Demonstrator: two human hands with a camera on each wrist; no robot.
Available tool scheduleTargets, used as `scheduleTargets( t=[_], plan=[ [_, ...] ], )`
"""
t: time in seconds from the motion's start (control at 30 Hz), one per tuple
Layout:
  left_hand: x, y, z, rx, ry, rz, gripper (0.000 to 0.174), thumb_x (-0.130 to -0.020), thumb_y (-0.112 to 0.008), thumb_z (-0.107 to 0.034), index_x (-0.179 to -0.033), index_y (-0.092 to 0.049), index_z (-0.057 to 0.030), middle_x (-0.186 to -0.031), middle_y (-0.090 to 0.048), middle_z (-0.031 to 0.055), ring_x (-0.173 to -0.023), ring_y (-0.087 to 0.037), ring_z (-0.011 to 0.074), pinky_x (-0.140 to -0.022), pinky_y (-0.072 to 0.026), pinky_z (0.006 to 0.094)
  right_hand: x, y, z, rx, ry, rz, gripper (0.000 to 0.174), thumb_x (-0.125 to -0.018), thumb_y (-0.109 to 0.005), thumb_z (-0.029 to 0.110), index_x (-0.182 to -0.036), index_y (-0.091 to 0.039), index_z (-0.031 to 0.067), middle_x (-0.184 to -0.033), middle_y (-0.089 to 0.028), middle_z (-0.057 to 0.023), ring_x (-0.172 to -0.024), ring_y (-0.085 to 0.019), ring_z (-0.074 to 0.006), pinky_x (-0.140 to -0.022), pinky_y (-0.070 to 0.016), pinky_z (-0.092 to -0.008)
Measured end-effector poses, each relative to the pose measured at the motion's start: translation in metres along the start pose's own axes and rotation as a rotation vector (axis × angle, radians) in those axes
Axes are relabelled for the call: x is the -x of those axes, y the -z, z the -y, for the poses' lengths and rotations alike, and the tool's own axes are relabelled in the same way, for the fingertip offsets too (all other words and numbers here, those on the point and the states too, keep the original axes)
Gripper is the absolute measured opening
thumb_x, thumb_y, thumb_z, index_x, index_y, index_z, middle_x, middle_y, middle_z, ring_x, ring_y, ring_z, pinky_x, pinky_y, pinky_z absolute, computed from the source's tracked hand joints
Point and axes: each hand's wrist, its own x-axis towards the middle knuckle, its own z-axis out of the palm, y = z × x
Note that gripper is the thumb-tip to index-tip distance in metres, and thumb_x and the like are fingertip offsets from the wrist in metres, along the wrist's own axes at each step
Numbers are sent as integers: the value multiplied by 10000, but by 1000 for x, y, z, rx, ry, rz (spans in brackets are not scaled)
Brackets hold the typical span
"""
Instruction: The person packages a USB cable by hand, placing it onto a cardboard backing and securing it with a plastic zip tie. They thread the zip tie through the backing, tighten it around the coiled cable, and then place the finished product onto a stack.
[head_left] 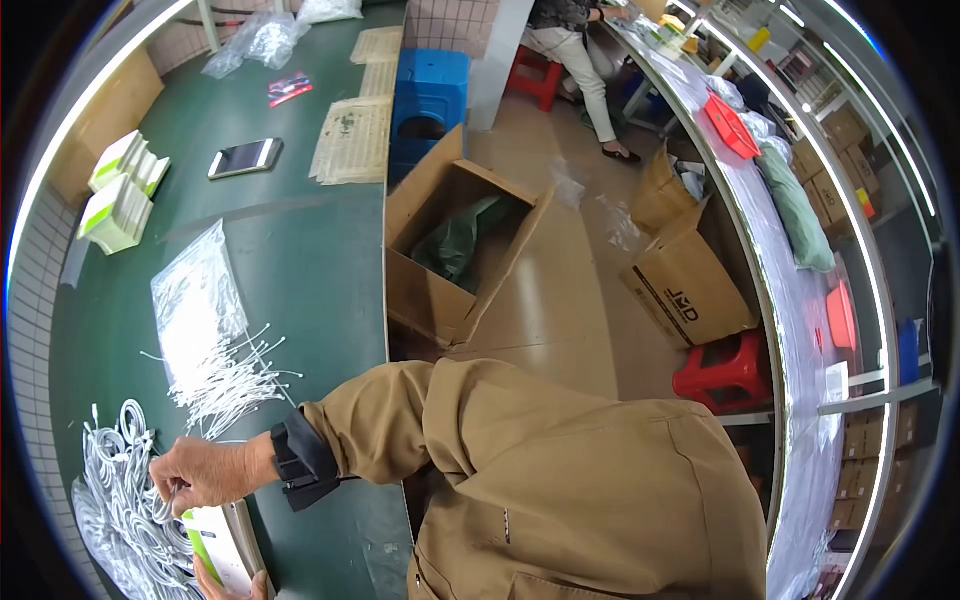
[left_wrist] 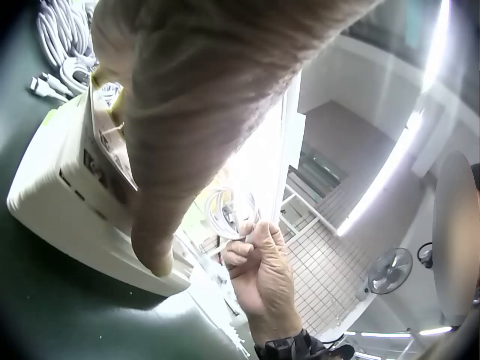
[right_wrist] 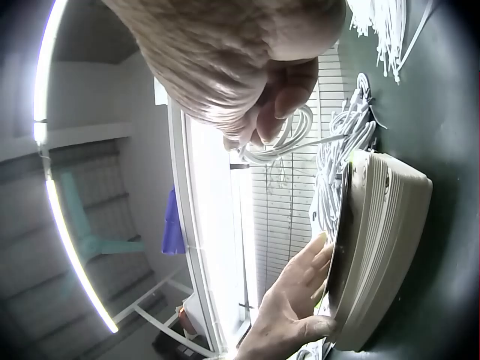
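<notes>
A coiled white cable (left_wrist: 221, 214) (right_wrist: 289, 142) is pinched between the thumb and fingers of the right hand (head_left: 215, 475) (left_wrist: 262, 281) (right_wrist: 240, 67), above the stack. The left hand (head_left: 232, 588) (left_wrist: 187, 112) (right_wrist: 289, 304) grips a stack of thin white-and-green packages (head_left: 228, 545) (left_wrist: 82, 202) (right_wrist: 386, 247) at the table's near end, its thumb on one side and its fingers on the other. Beside the stack lies a heap of white-grey cables (head_left: 125, 480) (left_wrist: 64, 34) (right_wrist: 341, 142). The heap touches a clear plastic bag.
White ties (head_left: 235, 385) lie on a clear bag (head_left: 200, 300) on the green table (head_left: 320, 260). Farther back are two package stacks (head_left: 118, 212), a phone (head_left: 245, 158) and paper sheets (head_left: 350, 140). An open carton (head_left: 425, 295) stands right of the table; another person (head_left: 580, 50) is beyond.
</notes>
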Motion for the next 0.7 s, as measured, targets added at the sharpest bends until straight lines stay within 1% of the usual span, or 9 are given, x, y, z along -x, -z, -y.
scheduleTargets(
  t=[0.07,0.17,0.2,0.3,0.33,0.57,0.63,0.67,0.7],
  plan=[
    [-2,36,-50,19,222,79,882,-870,-860,-451,-1529,-505,15,-1515,-561,253,-1414,-525,399,-1173,-405,453,-6,-2,5,35,31,-2,242,-774,-868,86,-898,-672,18,-811,-740,-131,-715,-717,-260,-661,-552,-357],
    [5,26,-53,57,114,17,535,-1011,-710,-270,-1436,-606,38,-1405,-639,279,-1357,-574,391,-1161,-413,445,2,5,1,44,44,-54,224,-727,-868,82,-824,-677,18,-794,-734,-139,-706,-710,-253,-645,-557,-359],
    [6,21,-49,60,-14,-112,350,-1051,-625,-183,-1297,-683,60,-1244,-716,264,-1198,-657,400,-1066,-489,454,1,3,-1,34,56,-65,235,-722,-874,90,-831,-678,21,-794,-732,-142,-710,-712,-256,-649,-556,-359],
    [10,12,1,-233,139,-91,295,-1076,-576,-175,-1191,-707,64,-1127,-737,242,-1076,-678,416,-961,-525,477,2,4,1,25,42,-61,235,-728,-875,84,-834,-675,21,-795,-732,-141,-707,-709,-255,-651,-555,-362],
    [9,8,5,-216,-41,-294,277,-1084,-575,-182,-1100,-730,47,-998,-753,198,-915,-706,387,-815,-555,470,2,4,3,18,30,-58,235,-730,-874,80,-834,-672,20,-794,-731,-141,-704,-707,-255,-651,-553,-361],
    [-34,32,-75,-281,-65,-657,262,-1073,-607,-193,-1044,-753,23,-908,-758,173,-794,-718,341,-726,-567,423,-4,16,18,-81,64,-127,223,-761,-860,69,-848,-661,19,-789,-699,-122,-703,-674,-216,-639,-526,-342],
    [-43,28,-114,-204,-142,-615,253,-1065,-637,-203,-987,-768,-1,-841,-765,141,-688,-716,294,-652,-573,385,-12,24,12,-28,116,-156,207,-785,-847,76,-863,-662,25,-806,-675,-108,-731,-655,-186,-649,-511,-331],
    [-42,19,-142,-95,-275,-638,190,-1035,-636,-181,-962,-747,-45,-886,-749,121,-788,-718,303,-723,-576,407,-13,26,13,-2,136,-142,199,-796,-840,80,-871,-662,29,-815,-663,-100,-746,-646,-171,-655,-503,-325],
    [16,23,-80,-5,-141,-595,206,-1048,-608,-157,-1145,-703,-2,-1054,-745,158,-942,-721,323,-831,-578,413,-11,24,13,24,147,-111,192,-808,-833,83,-879,-663,32,-823,-651,-93,-760,-637,-156,-660,-496,-319]
  ],
)
